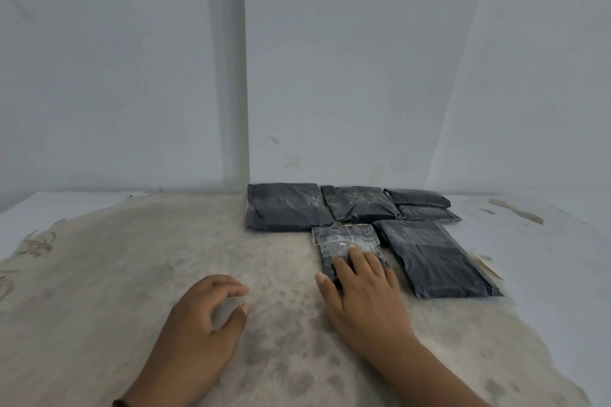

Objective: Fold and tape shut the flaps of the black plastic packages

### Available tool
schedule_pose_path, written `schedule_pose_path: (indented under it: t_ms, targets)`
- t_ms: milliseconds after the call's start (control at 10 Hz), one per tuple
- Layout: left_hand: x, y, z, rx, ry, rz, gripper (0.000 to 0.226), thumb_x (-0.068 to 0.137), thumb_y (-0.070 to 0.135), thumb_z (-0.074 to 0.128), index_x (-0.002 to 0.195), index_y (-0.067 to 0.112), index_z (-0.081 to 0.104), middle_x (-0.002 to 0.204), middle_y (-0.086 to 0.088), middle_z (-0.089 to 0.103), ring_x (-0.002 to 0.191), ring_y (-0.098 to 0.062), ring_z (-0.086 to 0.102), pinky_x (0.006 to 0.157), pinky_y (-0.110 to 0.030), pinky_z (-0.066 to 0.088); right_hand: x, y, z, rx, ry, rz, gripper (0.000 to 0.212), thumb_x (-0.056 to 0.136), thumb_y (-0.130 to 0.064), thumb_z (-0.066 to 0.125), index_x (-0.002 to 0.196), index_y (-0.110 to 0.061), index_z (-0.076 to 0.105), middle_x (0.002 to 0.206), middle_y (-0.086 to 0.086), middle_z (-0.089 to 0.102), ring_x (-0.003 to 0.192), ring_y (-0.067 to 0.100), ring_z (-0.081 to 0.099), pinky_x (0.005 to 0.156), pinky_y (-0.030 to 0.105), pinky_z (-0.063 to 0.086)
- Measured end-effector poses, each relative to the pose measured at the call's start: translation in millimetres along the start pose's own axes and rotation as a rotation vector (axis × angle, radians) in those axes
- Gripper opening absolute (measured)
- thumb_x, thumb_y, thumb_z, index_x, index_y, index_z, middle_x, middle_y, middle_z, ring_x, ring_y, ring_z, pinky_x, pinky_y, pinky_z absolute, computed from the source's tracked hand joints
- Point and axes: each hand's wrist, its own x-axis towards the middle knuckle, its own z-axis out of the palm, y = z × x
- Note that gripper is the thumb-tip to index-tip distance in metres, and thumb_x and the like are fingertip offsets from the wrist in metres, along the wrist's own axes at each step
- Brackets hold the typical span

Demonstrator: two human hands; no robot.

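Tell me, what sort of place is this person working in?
Probably a bare home or small back-room packing spot, not a proper workshop. The person works on a worn beige mat against a plain pale wall, with several black plastic packages lined up by it; the right hand rests on one.

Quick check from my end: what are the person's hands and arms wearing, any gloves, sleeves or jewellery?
Both hands are bare: no gloves on the left hand or the right hand, and no rings show. Both forearms are uncovered as far as the picture reaches, with no sleeves in view. A dark band sits at the left wrist, right at the bottom edge; it is too cut off to tell what it is.
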Motion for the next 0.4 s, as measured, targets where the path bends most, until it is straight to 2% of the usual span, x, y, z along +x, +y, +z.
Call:
schedule_pose_path:
  t_ms: [100, 200, 300, 400]
  targets:
    - [-1.5, -0.2, -0.1, 0.03, -0.013, 0.025, 0.012, 0.079, 0.018, 0.073, 0.081, 0.029, 0.068, 0.093, 0.022, 0.062, 0.097, 0.008, 0.056, 0.08, 0.005, 0.032, -3.9, -3.6, -0.8, 0.019, 0.089, -0.042, 0.068, 0.086, -0.062, 0.013, 0.122, -0.024, 0.056, 0.145, 0.005, 0.044, 0.137, 0.028, 0.034, 0.108, 0.048, 0.028]
    - [-2.7, 1.3, 0.0, 0.084, -0.017, 0.01, 0.01, 0.082, 0.016, 0.069, 0.085, 0.026, 0.068, 0.095, 0.023, 0.058, 0.093, 0.005, 0.055, 0.078, 0.0, 0.034, -7.9, -4.9, -7.7, -0.052, 0.218, -0.153, 0.041, 0.088, -0.051, 0.037, 0.09, -0.022, 0.066, 0.113, 0.002, 0.063, 0.111, 0.025, 0.058, 0.09, 0.044, 0.046]
    - [-4.0, 3.6, -0.7, 0.104, -0.004, -0.012, 0.006, 0.086, 0.018, 0.065, 0.088, 0.024, 0.066, 0.091, 0.021, 0.057, 0.087, 0.006, 0.053, 0.075, -0.001, 0.034, -18.8, 2.9, -16.4, -0.049, 0.259, -0.247, 0.03, 0.083, -0.042, 0.042, 0.078, -0.023, 0.065, 0.092, -0.003, 0.062, 0.091, 0.021, 0.06, 0.079, 0.038, 0.047]
    - [-8.5, 9.5, -1.3, 0.138, 0.002, -0.052, 0.009, 0.088, 0.02, 0.062, 0.094, 0.018, 0.068, 0.092, 0.011, 0.061, 0.083, -0.001, 0.054, 0.083, -0.015, 0.045, -39.2, 12.5, -40.9, -0.012, 0.171, -0.203, 0.034, 0.09, -0.041, 0.038, 0.081, -0.025, 0.067, 0.084, -0.008, 0.06, 0.084, 0.013, 0.056, 0.083, 0.033, 0.042]
